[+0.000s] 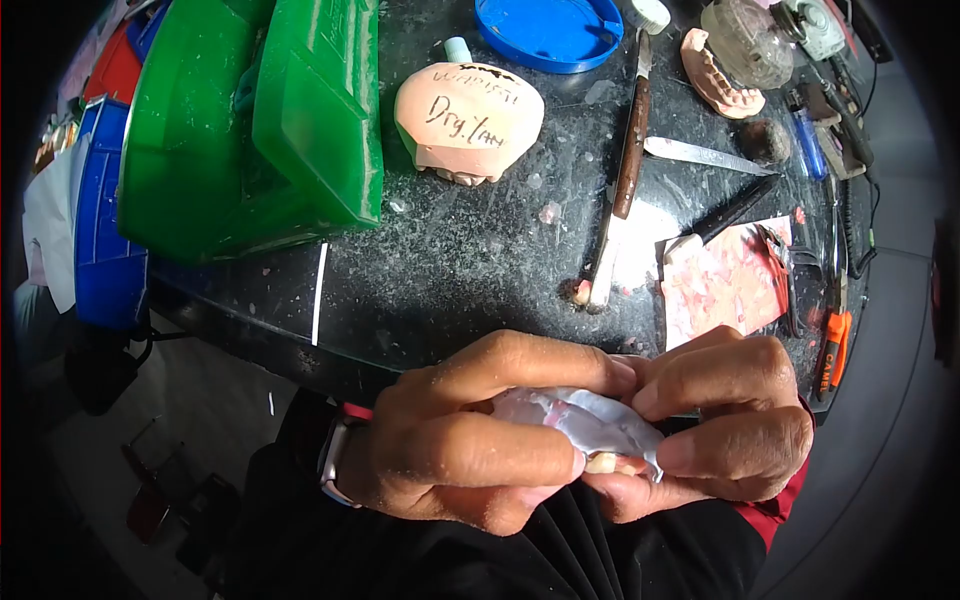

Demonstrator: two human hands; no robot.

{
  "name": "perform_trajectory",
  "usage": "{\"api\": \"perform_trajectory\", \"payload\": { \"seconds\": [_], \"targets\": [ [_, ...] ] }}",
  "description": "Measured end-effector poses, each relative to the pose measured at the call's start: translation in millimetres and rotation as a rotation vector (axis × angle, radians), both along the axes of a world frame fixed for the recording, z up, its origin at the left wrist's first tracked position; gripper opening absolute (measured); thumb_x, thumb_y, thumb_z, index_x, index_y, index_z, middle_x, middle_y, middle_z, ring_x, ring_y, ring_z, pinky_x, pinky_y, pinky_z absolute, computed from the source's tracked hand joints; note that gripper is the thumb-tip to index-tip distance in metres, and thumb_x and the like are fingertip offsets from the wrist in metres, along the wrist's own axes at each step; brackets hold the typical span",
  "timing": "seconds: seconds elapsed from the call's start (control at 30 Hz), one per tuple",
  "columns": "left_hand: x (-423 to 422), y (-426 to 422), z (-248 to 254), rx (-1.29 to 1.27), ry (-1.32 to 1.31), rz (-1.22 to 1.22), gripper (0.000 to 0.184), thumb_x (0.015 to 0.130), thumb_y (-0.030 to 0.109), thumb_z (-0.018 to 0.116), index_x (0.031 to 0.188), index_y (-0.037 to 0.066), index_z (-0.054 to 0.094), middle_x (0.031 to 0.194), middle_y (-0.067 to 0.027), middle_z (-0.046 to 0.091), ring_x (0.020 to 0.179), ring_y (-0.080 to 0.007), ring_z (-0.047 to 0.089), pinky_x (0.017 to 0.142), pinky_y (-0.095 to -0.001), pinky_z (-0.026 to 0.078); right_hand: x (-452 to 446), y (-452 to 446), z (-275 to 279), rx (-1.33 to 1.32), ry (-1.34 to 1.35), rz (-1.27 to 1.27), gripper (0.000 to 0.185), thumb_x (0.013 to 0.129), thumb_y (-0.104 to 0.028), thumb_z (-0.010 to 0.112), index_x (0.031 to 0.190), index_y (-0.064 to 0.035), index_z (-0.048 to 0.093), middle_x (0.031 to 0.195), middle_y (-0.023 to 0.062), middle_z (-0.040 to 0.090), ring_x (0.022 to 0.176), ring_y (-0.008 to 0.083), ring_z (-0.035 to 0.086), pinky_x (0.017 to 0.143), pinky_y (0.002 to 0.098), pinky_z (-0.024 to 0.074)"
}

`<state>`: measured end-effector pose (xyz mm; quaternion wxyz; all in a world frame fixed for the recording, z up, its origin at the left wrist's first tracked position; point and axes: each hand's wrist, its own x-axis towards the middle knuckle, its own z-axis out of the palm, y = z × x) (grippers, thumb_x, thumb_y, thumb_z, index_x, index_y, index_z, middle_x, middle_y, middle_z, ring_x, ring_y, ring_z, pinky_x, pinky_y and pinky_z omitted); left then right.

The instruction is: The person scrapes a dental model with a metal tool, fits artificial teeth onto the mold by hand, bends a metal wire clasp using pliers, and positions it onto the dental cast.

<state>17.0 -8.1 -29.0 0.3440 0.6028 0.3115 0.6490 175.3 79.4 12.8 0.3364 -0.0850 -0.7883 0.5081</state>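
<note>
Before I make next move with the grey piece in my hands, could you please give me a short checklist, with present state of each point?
1. Grey piece held by both left hand and right hand: ok.
2. Teeth under its edge fully visible for inspection: not ok, fingers cover part.
3. Plaster model on the table, apart from the hands: ok.
4. Brown-handled tool lying down, touched by neither hand: ok.
5. Table free of crumbs: not ok, flecks are scattered.
6. Underside of the piece sound: cannot tell, hidden.

The round, pale peach plaster tooth model (470, 110) says "Drg. Yan" in black; the words above are hard to read. The thin orange-and-black plastic cutter (834, 345) says "CANEL".
</note>
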Motion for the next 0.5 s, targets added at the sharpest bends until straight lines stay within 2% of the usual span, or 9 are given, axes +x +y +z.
{"api": "perform_trajectory", "payload": {
  "seconds": [0.23, 0.5],
  "targets": [
    [1.7, -1.0, -1.3, -0.04, -0.061, 0.007, 0.015, 0.083, 0.007, 0.055, 0.092, 0.006, 0.044, 0.091, -0.0306, 0.053, 0.07, -0.0186, 0.057, 0.058, -0.0222, 0.051, -2.0, 0.1, -3.1, 0.009, 0.003, -0.016, 0.046, 0.057, -0.007, 0.083, 0.087, -0.0057, 0.049, 0.085, 0.0143, 0.052, 0.066, 0.0191, 0.06, 0.064, 0.0339, 0.0576],
    [-2.2, -4.2, -0.1, -0.117, -0.049, -0.031, 0.02, 0.083, 0.013, 0.057, 0.094, 0.006, 0.041, 0.092, -0.0309, 0.052, 0.07, -0.0175, 0.056, 0.058, -0.0224, 0.051, -0.7, 0.2, -1.7, 0.082, -0.039, -0.013, 0.047, 0.059, -0.01, 0.083, 0.089, -0.0042, 0.047, 0.087, 0.0158, 0.052, 0.073, 0.0191, 0.059, 0.067, 0.0319, 0.057]
  ]
}}
